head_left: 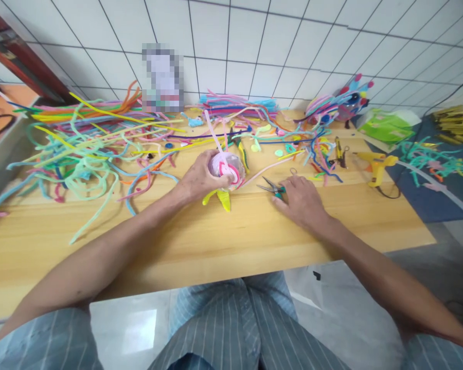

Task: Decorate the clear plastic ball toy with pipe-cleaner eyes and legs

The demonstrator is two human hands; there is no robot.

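Observation:
My left hand is closed around a round pink-and-white craft piece made with pipe cleaners, its thumb pressing on a pink coil at the front. Long pink pipe cleaner ends stick up and out to the right from it. Below the piece, a yellow pipe cleaner shape shows. Over the green handles of small pliers rests my right hand, palm down. The pliers lie on the wooden table with their jaws apart, pointing left. Whether the right fingers grip the handles is hidden.
Loose pipe cleaners are heaped on the left, with bundles along the tiled wall. On the right are a yellow glue gun, a green packet and teal pipe cleaner pieces. A blurred-out upright object stands at the back.

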